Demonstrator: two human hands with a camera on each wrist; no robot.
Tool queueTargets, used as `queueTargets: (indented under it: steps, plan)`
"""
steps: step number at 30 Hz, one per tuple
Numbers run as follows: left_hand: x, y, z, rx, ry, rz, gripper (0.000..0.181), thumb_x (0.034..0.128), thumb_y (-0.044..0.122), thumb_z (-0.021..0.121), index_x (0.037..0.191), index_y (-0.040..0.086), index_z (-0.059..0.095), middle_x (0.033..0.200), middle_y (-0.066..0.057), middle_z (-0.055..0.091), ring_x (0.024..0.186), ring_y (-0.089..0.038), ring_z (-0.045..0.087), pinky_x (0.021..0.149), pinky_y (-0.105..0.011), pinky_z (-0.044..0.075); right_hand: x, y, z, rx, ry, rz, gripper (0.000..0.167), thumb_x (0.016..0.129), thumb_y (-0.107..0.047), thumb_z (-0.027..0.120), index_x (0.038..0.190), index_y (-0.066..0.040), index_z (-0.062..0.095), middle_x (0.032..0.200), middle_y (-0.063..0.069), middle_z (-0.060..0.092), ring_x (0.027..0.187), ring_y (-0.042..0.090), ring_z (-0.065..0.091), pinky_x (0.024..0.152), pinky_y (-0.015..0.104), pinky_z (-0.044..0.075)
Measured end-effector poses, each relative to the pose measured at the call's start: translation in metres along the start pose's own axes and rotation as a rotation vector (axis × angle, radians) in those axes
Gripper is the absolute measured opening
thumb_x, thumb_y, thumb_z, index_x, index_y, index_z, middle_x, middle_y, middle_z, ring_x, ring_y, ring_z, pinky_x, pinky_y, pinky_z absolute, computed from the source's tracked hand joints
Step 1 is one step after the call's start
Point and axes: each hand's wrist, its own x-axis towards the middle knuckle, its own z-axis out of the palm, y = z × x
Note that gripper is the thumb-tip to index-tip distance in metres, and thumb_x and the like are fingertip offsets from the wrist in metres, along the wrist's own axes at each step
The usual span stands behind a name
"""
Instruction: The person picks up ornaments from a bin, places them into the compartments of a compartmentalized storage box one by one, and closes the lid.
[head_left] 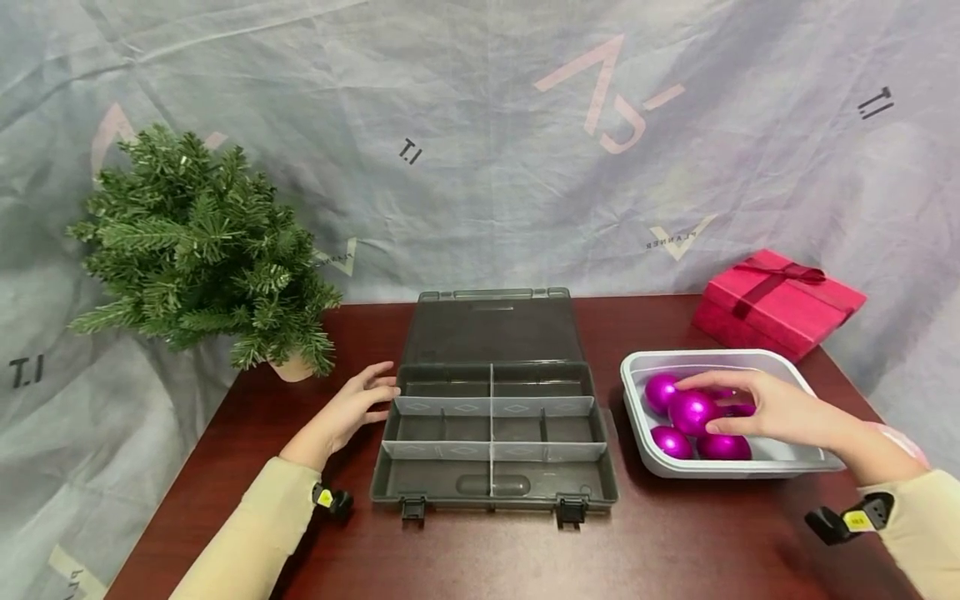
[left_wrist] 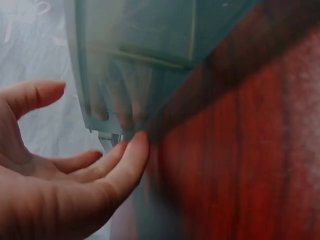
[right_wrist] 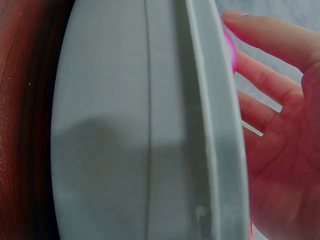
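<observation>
In the head view a grey translucent box [head_left: 491,492] with several compartments lies with its lid folded back. My left hand [head_left: 352,412] is at the box's left side, fingers loosely bent and near or touching its wall; the left wrist view shows those fingertips by the side wall [left_wrist: 135,90]. Over the white tray [head_left: 652,462] my right hand [head_left: 780,408] has thumb and fingers around a shiny magenta ball [head_left: 692,412], which rests among several others. From the right wrist, the tray's outer wall [right_wrist: 125,125] hides most of that ball [right_wrist: 230,50].
A small artificial fir tree [head_left: 202,250] stands at the back left. Behind the tray, at the back right, a red gift box [head_left: 780,304] with a dark ribbon bow sits near the table's edge. A grey printed cloth [head_left: 487,167] hangs behind the dark red table [head_left: 480,558].
</observation>
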Motion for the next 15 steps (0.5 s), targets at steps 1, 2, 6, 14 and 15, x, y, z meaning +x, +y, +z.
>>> queueTargets:
  steps: [1, 2, 6, 14, 15]
  plan:
    - [0.0, -0.002, 0.0, -0.004, -0.012, 0.001, 0.071, 0.1041, 0.015, 0.053, 0.163, 0.003, 0.015, 0.159, -0.029, 0.026, 0.143, -0.045, 0.032, 0.111, -0.06, 0.033, 0.0, 0.001, 0.001, -0.013, -0.003, 0.005, 0.059, 0.078, -0.016, 0.09, 0.132, -0.018, 0.068, 0.122, -0.004, 0.068, 0.105, 0.004, 0.06, 0.084, 0.02, 0.047]
    - [-0.001, -0.003, -0.001, -0.009, -0.019, 0.002, 0.069, 0.1039, 0.014, 0.052, 0.162, 0.003, 0.017, 0.16, -0.028, 0.025, 0.143, -0.045, 0.032, 0.111, -0.06, 0.033, -0.001, 0.001, 0.001, -0.021, -0.006, 0.012, 0.059, 0.078, -0.017, 0.09, 0.133, -0.019, 0.068, 0.122, -0.005, 0.068, 0.106, 0.003, 0.059, 0.083, 0.021, 0.048]
    - [-0.002, -0.008, -0.001, -0.024, -0.041, 0.006, 0.068, 0.1018, 0.012, 0.053, 0.161, 0.004, 0.022, 0.161, -0.026, 0.023, 0.142, -0.044, 0.034, 0.11, -0.058, 0.035, -0.001, 0.003, 0.003, -0.017, -0.006, 0.018, 0.059, 0.076, -0.015, 0.091, 0.131, -0.02, 0.069, 0.121, -0.006, 0.067, 0.104, 0.003, 0.058, 0.079, 0.022, 0.05]
    - [-0.006, -0.016, -0.007, -0.045, -0.091, 0.036, 0.069, 0.1007, 0.002, 0.053, 0.161, 0.001, 0.02, 0.162, -0.028, 0.02, 0.144, -0.046, 0.028, 0.109, -0.057, 0.036, 0.001, 0.007, 0.005, -0.02, 0.025, -0.035, 0.059, 0.072, -0.008, 0.092, 0.126, -0.017, 0.071, 0.116, -0.006, 0.069, 0.099, 0.002, 0.059, 0.078, 0.019, 0.048]
    - [-0.006, -0.016, -0.007, -0.052, -0.094, 0.039, 0.069, 0.1009, 0.002, 0.053, 0.161, 0.0, 0.02, 0.162, -0.029, 0.02, 0.144, -0.047, 0.027, 0.11, -0.057, 0.036, 0.001, 0.007, 0.005, -0.015, 0.026, -0.038, 0.059, 0.072, -0.007, 0.092, 0.126, -0.016, 0.071, 0.116, -0.006, 0.069, 0.098, 0.002, 0.059, 0.078, 0.018, 0.047]
